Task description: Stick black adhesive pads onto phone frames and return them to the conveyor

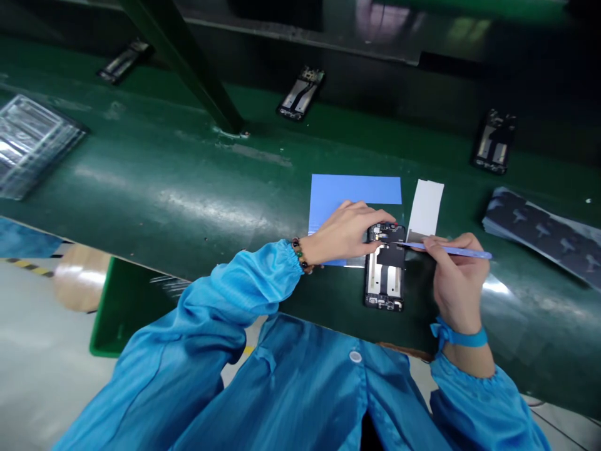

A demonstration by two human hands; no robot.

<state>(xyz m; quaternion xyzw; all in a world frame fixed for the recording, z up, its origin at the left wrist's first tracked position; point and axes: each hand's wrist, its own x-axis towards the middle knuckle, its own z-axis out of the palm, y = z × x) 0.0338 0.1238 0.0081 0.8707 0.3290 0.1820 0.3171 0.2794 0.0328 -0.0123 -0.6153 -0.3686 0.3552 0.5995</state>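
An opened phone (pixel 384 285) lies on the green bench in front of me, its inner frame and circuit parts showing. My left hand (pixel 345 232) grips its upper end, thumb on the near left side and index finger along the top edge. Blue-violet tweezers (pixel 462 252) are pinched in my right hand (pixel 457 275). Their tips reach the black film (pixel 390 255) over the phone's upper half; whether they clasp anything is too small to tell. Under my left hand lies a blue sheet (pixel 354 188), and a white strip (pixel 426 203) lies beyond my right fingers.
Several more opened phones, such as one at centre (pixel 301 94), lie along the back strip. A stack of dark printed sheets (pixel 544 235) is at right, clear plastic trays (pixel 35 141) at left. A green post (pixel 188 69) rises from the bench; a green bin (pixel 126 307) stands below.
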